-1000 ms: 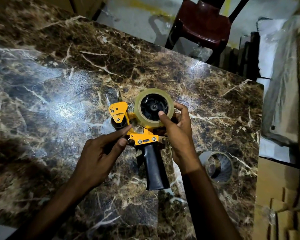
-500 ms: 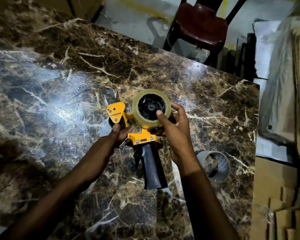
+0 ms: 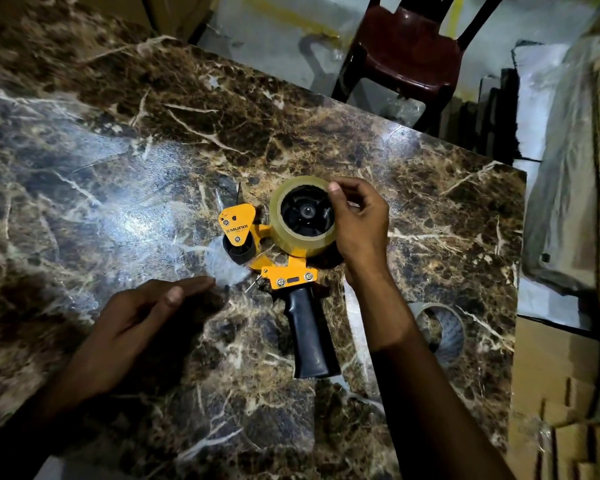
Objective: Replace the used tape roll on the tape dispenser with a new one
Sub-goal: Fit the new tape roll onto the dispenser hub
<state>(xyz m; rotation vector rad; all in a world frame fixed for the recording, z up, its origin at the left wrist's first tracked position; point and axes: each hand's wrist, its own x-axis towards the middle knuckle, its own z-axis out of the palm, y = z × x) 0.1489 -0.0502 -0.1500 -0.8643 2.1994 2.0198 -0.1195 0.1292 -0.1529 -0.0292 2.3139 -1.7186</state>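
Marble tabletop, brown with pale veins and glare, fills most of the view. At lower left, the left hand hovers low over the slab with its fingers stretched flat and loose, gripping nothing; its fingertips reach toward a crinkled strip of clear tape that trails from the front of the tape dispenser. The dispenser lies on its side near the table's middle, yellow frame up, black handle pointing toward the person. A new tape roll sits on its black hub. The right hand is closed on that roll's right edge, thumb on the top rim and the other fingers curled behind it. Further right, beside the right forearm, the used tape roll, a bare core, lies on the slab well apart from the dispenser. Beyond the far table edge stands a dark red chair, and cardboard boxes are stacked at the right.
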